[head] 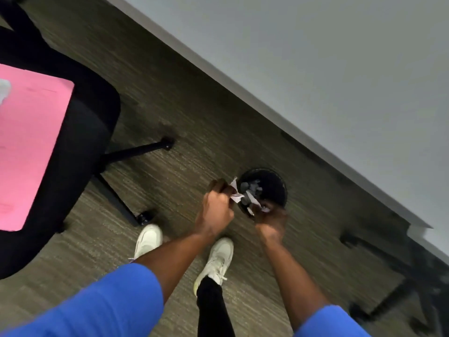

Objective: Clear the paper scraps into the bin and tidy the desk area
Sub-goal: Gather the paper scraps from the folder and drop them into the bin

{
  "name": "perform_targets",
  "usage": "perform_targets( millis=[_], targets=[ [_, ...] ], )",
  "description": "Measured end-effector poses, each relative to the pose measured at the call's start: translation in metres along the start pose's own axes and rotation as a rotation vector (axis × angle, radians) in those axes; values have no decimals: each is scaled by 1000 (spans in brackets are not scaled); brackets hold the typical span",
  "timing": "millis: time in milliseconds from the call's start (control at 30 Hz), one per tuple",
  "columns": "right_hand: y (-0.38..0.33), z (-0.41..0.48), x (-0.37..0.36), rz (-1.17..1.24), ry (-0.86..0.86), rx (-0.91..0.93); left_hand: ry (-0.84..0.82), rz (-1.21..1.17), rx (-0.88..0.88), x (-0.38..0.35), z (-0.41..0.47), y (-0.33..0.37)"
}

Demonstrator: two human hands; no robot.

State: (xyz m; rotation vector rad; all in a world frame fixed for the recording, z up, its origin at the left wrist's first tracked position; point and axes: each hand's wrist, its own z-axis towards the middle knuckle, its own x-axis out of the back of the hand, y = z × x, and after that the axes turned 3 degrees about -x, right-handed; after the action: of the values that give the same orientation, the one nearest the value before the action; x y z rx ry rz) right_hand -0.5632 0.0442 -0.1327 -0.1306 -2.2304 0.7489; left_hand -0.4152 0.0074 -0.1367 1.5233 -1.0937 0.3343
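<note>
A round black bin [274, 181] stands on the carpet near the wall, with several paper scraps [254, 187] lying inside it. My left hand [215, 207] is at the bin's left rim, closed on white paper scraps [235, 190] that stick out toward the opening. My right hand [272, 221] is at the bin's near rim, fingers curled around more white scraps [257, 207] over the opening. Both forearms reach down from blue sleeves.
A black office chair [80, 132] stands at left, with a pink sheet [29, 142] in front of it at the left edge. A second chair base [401, 283] is at right. The grey wall [315, 81] runs diagonally behind the bin. My white shoes [218, 259] stand on the carpet.
</note>
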Motion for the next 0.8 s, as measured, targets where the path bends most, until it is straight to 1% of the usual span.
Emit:
perform_targets(
  millis=[100,167,233,333,400,500,600,667,700,733,800],
  targets=[
    [19,27,15,-33,26,-35,4,-70,-82,-30,11,18],
    [33,43,23,-97,23,4,-17,-73,-91,-49,18,28],
    [47,59,26,-154,22,52,-38,-65,-64,-70,25,34],
    [60,84,25,-222,14,67,-15,-74,19,-98,38,38],
    [64,100,22,-258,-13,69,4,-78,13,-112,47,37],
    [67,121,15,-303,-52,65,-40,-46,-9,-128,61,33],
    [67,137,7,-246,-136,16,-12,-94,22,-142,73,31],
    [67,143,4,-247,-150,29,-84,-142,87,-147,78,29],
    [67,146,4,-272,-148,50,-90,-182,108,-149,80,27],
    [68,147,3,-276,-149,59,-82,-207,115,-150,81,25],
    [67,147,4,-257,-179,49,-125,-192,111,-147,83,21]
  ],
)
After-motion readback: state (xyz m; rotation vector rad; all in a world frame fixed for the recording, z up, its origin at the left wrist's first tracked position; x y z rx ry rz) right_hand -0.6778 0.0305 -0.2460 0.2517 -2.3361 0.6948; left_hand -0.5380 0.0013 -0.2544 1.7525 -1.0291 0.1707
